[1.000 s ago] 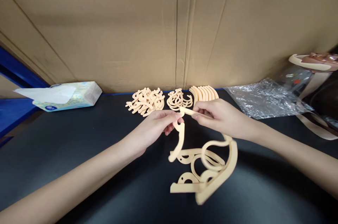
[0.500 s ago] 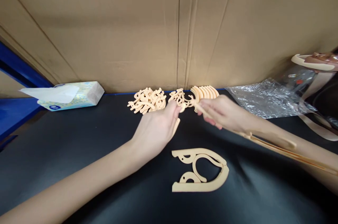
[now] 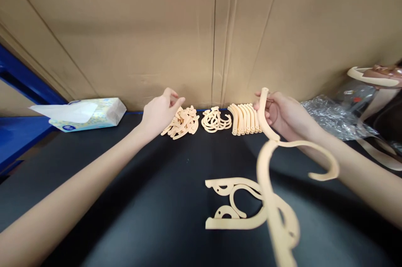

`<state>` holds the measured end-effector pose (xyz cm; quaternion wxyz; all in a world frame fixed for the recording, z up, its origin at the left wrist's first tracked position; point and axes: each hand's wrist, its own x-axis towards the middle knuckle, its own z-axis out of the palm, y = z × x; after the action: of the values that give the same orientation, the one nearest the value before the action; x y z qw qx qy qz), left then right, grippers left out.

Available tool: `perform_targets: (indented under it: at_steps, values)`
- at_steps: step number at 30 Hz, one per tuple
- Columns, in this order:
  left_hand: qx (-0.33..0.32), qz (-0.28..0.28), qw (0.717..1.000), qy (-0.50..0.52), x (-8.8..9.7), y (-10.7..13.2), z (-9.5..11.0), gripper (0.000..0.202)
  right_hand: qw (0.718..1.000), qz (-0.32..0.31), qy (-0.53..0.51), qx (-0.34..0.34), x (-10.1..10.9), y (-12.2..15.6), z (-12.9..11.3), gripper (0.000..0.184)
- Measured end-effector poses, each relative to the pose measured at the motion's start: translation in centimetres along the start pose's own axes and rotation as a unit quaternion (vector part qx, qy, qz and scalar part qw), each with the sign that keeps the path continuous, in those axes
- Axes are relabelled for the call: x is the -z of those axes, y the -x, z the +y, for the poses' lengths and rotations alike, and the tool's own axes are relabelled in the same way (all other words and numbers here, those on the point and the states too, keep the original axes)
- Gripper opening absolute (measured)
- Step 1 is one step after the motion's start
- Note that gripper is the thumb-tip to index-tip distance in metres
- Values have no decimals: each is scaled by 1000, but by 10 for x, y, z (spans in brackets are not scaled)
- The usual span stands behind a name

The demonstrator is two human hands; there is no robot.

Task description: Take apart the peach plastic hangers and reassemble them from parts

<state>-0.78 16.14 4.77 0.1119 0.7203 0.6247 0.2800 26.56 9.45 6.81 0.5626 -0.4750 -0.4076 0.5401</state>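
Note:
My right hand (image 3: 287,114) holds a beige plastic folding hanger (image 3: 266,170) by the upper end of one arm. Its hook (image 3: 329,162) points right, and its other arm reaches down past the lower picture edge. Beside the pile of small curved beige pieces (image 3: 184,122) is my left hand (image 3: 160,112), thumb and fingers bent with a gap between them and nothing visible in them. A folded beige hanger (image 3: 232,223) lies flat on the black table, partly covered by the held one.
A cluster of hanger hooks (image 3: 215,120) and a neat row of hanger arms (image 3: 243,119) lie along the back. At left sits a tissue pack (image 3: 91,114). Crumpled clear plastic (image 3: 333,118) and a bag strap (image 3: 381,154) are at right. Cardboard (image 3: 157,36) stands behind.
My hands have moved apart: the left one went left to the small pieces, the right one up and right. The held hanger has swung from lying along my right forearm to hanging downward.

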Motion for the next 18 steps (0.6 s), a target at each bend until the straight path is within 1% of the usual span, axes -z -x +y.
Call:
perform_targets:
  at_steps: [1,2,3,4,5,6,7,8,9,10,11,12,14,16,18]
  values:
    - [-8,-17,999,27,0,9,7,42,1000,18,-14,5,1,-2,1,11]
    - [-18,-50,997,63,0,19,14,50,999,35,-30,13,3,-5,3,9]
    - [-25,-90,991,100,0,31,22,64,998,45,-41,26,4,-7,5,8]
    - [-29,-155,975,158,0,42,30,77,997,46,-45,43,5,-8,7,6]
    - [-12,-272,915,298,-1,53,37,83,996,46,-44,64,7,-9,8,6]
    - [17,-352,845,403,-2,63,42,82,995,45,-37,86,8,-10,9,5]
    - [39,-386,798,461,-4,71,47,71,993,40,-23,104,10,-11,10,7]
    - [56,-395,765,506,-5,78,50,54,993,32,-1,118,12,-12,10,11]
    - [75,-393,744,535,-7,82,52,39,991,21,28,130,15,-14,10,16]
    - [92,-379,732,558,-8,85,54,25,988,5,65,143,18,-15,10,21]
    - [107,-362,722,579,-9,87,55,16,981,-19,114,157,21,-16,10,25]
    - [120,-347,712,599,-9,87,56,12,969,-47,173,171,24,-17,10,28]
    - [132,-316,695,632,-10,86,59,9,931,-103,295,189,26,-15,12,31]
    - [131,-293,690,648,-10,85,60,11,890,-157,386,185,23,-10,15,31]
    - [120,-282,693,653,-11,84,60,18,857,-201,440,178,17,-1,18,25]
